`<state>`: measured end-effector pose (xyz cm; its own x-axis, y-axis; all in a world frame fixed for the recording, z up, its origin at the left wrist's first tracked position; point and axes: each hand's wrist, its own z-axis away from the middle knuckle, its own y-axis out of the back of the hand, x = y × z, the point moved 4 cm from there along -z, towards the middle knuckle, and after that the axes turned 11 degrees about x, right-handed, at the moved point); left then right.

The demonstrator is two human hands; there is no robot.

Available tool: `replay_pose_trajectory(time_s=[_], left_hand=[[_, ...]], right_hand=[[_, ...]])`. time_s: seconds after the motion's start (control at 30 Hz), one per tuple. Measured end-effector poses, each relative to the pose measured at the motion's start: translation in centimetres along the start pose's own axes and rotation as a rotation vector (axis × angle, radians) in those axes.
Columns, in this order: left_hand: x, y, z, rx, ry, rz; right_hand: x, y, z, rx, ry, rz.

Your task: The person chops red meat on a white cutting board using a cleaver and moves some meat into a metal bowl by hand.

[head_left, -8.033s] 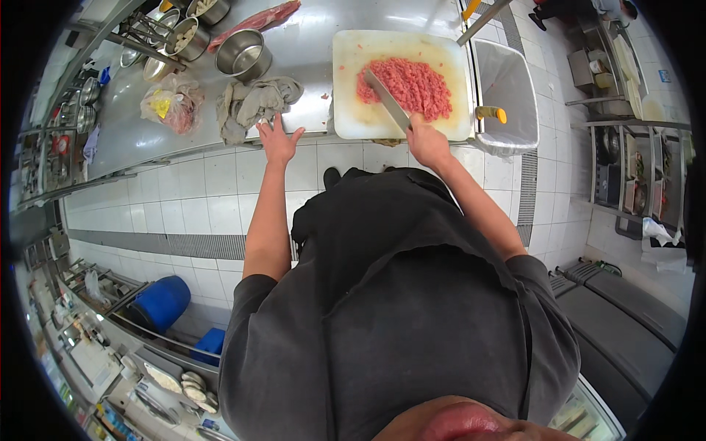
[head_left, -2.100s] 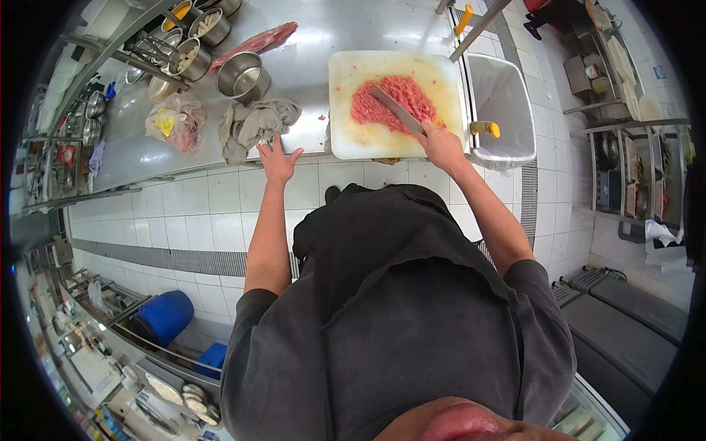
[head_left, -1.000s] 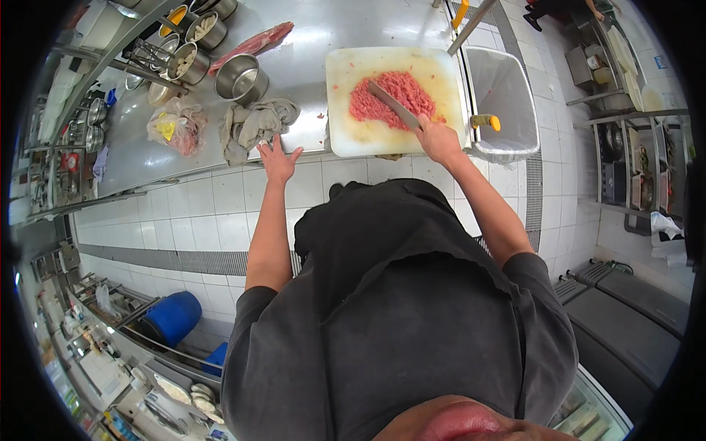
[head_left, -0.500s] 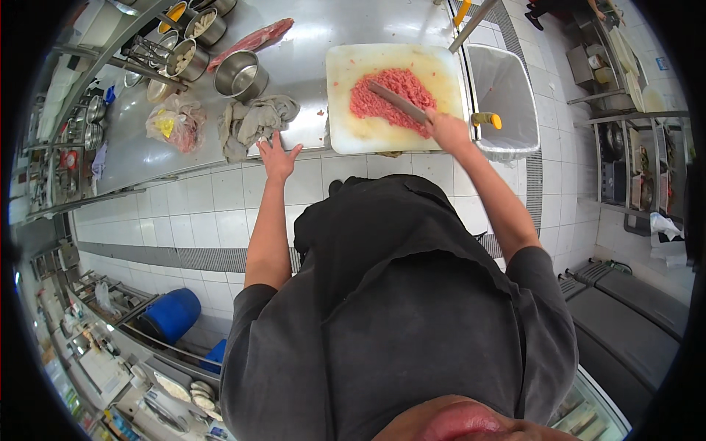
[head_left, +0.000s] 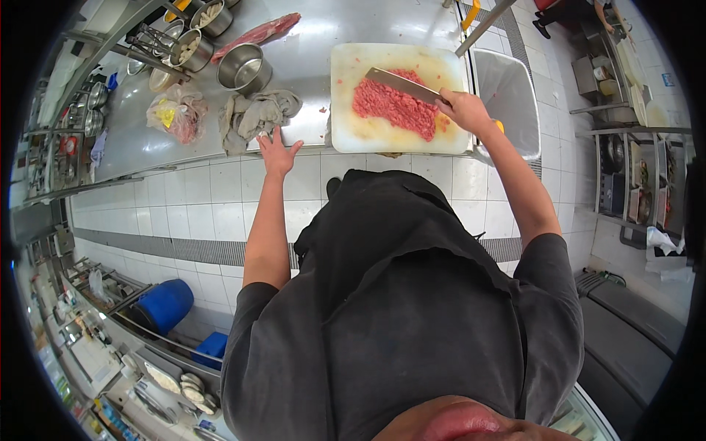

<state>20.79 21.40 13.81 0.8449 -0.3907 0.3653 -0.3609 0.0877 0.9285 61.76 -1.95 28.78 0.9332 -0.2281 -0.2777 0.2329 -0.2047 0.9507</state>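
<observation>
My right hand is closed round the handle of a cleaver with a broad metal blade. The blade lies over the far part of a heap of minced red meat. Under the meat is a thick white cutting board with yellowish stains, at the front edge of the steel table. Well to the left, my left hand rests on the table edge with its fingers spread, holding nothing. Its fingertips are at the near side of a crumpled grey cloth; whether they touch it I cannot tell.
Left of the board stand a steel pot, a plastic bag of meat and a long raw meat piece. Several filled pots line the far left. A lined bin adjoins the table's right side. Another person stands far right.
The cleaver and my right hand have moved away from me and slightly right, from the middle of the meat to its far side. My left hand stays at the table edge.
</observation>
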Motion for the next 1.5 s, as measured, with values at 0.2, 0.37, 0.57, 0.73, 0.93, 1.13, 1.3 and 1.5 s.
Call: replay_pose_trajectory(time_s=[0.2, 0.37, 0.57, 0.73, 0.93, 1.13, 1.3, 1.5], left_hand=[[0.2, 0.0, 0.9, 0.003, -0.017, -0.013], [0.2, 0.2, 0.2, 0.029, -0.014, 0.005], [0.3, 0.2, 0.2, 0.021, -0.006, -0.004], [0.5, 0.3, 0.0, 0.032, -0.015, 0.013], [0.7, 0.6, 0.5, 0.004, 0.01, -0.002], [1.0, 0.8, 0.5, -0.018, 0.014, 0.004], [0.8, 0.5, 0.4, -0.02, 0.01, 0.02], [0.5, 0.1, 0.4, -0.002, -0.013, 0.034]], right_hand=[[1.0, -1.5, 0.1, -0.162, 0.022, 0.14], [1.4, -1.8, -1.5, -0.166, 0.033, 0.067], [1.6, -1.9, -2.0, -0.174, 0.03, 0.081], [4.5, -2.4, -2.7, -0.217, 0.01, 0.009], [13.5, -3.0, -4.2, -0.241, -0.578, -0.543], [13.8, -5.8, -7.2, -0.275, -0.224, -0.164], [5.5, -5.7, -9.9, -0.301, -0.031, -0.169], [-0.6, -4.1, -2.4, -0.212, 0.293, 0.204]])
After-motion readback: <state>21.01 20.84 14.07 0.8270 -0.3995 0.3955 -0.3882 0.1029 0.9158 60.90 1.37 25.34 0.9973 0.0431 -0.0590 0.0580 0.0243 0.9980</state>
